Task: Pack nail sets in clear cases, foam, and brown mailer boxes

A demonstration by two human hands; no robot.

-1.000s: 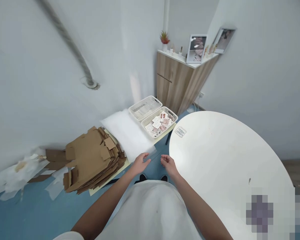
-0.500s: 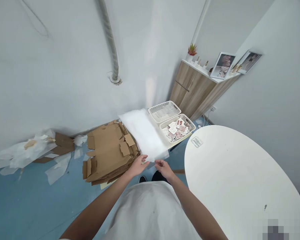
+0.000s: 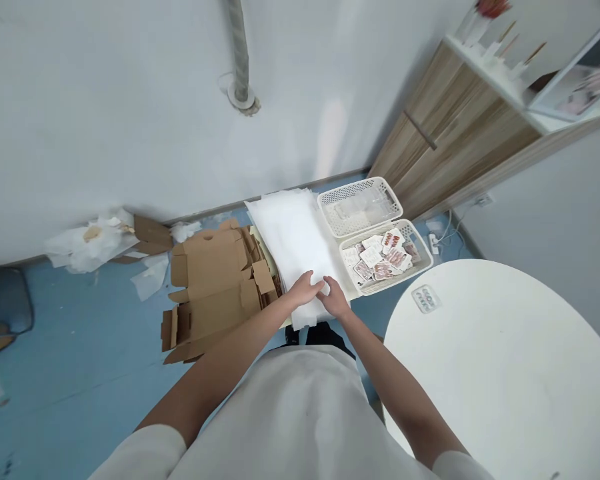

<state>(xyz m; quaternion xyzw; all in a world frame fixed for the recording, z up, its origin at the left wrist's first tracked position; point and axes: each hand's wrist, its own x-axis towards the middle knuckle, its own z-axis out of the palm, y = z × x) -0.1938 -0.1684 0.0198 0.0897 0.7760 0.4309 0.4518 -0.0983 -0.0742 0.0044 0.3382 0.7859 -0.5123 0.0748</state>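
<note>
A stack of thin white sheets (image 3: 293,230), apparently soft packing sheets, lies in front of me with uneven edges. My left hand (image 3: 305,291) is over its near end, thumb and fingers apart. Close beside it is my right hand (image 3: 335,299), also with a gap between thumb and fingers. The fingertips of both hands point toward each other, almost meeting above the top sheet. Nothing shows in either hand. Whether the fingers press on the sheet is hard to make out.
Flattened cardboard boxes (image 3: 215,273) are piled to the left. On the right sit a white basket of printed cards (image 3: 353,288) and another white basket (image 3: 325,212) behind it. A round white table (image 3: 500,373) holds a small clear case (image 3: 426,299). A wooden cabinet (image 3: 460,120) stands behind.
My view has tilted down and moved nearer the stack. Both hands have gone from its near edge to above the top sheet and drawn closer together.
</note>
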